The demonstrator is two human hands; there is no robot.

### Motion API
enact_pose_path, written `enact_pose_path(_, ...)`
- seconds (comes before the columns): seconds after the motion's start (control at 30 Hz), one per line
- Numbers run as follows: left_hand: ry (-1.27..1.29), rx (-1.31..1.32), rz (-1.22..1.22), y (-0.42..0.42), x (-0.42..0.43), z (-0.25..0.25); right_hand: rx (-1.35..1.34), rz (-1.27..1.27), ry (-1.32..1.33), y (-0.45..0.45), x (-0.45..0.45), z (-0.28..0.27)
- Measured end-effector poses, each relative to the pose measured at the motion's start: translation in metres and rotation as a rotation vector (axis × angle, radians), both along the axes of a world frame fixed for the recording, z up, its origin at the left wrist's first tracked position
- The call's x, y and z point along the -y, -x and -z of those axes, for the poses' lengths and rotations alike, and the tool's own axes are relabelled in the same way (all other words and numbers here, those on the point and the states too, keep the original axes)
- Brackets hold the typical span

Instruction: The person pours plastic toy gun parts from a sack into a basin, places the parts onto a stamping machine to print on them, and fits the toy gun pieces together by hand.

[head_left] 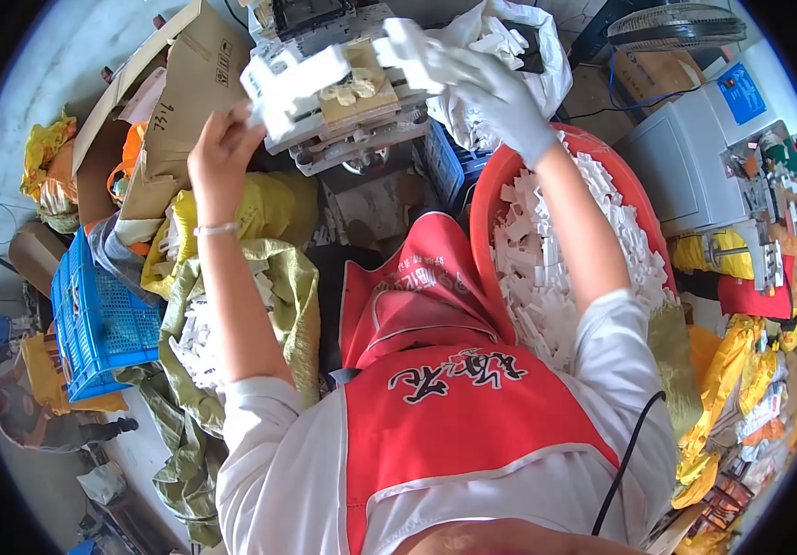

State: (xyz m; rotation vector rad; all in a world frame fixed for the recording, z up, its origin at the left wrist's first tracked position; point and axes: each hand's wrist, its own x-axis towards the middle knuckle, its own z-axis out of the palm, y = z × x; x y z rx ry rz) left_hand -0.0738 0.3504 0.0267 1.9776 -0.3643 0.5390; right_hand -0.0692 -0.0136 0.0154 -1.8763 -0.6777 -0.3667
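Over the machine (352,139), the bare left hand (222,153) is pinching the near end of the left part (301,85), its grip looking narrow. The gloved right hand (500,102) is closing its grip around the right part (412,55), which is hanging above the block (368,109) and off to its right. Good handling is probably calling for a light hold at the outer ends, keeping each part level and the bare fingertips away from the machine's edges.

Blur is smearing both parts, so their outlines are staying unclear, and I cannot tell whether either is touching the machine. The glove is hiding the right fingertips, and the upper frame edge is cutting off the machine's top.
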Motion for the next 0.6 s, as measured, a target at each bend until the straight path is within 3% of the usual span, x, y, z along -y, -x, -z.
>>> enact_pose_path(0.07,-0.004,-0.086,-0.115,0.028,-0.022,0.011,0.022,-0.13,0.037,-0.016,-0.027,-0.012)
enact_pose_path(0.1,-0.11,-0.121,-0.195,0.045,-0.035,0.015,0.087,-0.061,0.261,-0.023,-0.036,-0.013)
enact_pose_path(0.13,-0.01,-0.121,-0.16,0.055,-0.053,0.03,0.15,0.011,0.484,-0.029,-0.044,-0.013)
enact_pose_path(0.27,0.098,-0.209,-0.236,0.098,-0.074,0.041,0.271,0.038,0.7,-0.043,-0.057,-0.017)
enact_pose_path(0.33,0.071,-0.25,-0.291,0.107,-0.081,0.05,0.503,0.023,0.714,-0.033,-0.05,-0.028)
enact_pose_path(0.37,0.034,-0.253,-0.317,0.11,-0.089,0.056,0.455,0.012,0.554,-0.038,-0.042,-0.015)
enact_pose_path(0.4,-0.005,-0.267,-0.33,0.114,-0.097,0.065,0.448,0.109,0.401,-0.001,-0.036,-0.037)
enact_pose_path(0.43,-0.117,-0.253,-0.372,0.124,-0.099,0.065,0.391,0.157,0.42,0.014,-0.017,-0.022)
enact_pose_path(0.47,-0.226,-0.23,-0.408,0.134,-0.103,0.065,0.092,0.171,0.497,0.023,0.008,-0.006)
enact_pose_path(0.53,-0.181,-0.249,-0.395,0.155,-0.138,0.084,-0.501,0.185,0.59,0.034,0.068,0.029)
enact_pose_path(0.6,-0.586,-0.344,-0.495,0.187,-0.151,0.07,-0.281,0.162,0.704,0.036,0.145,0.094)
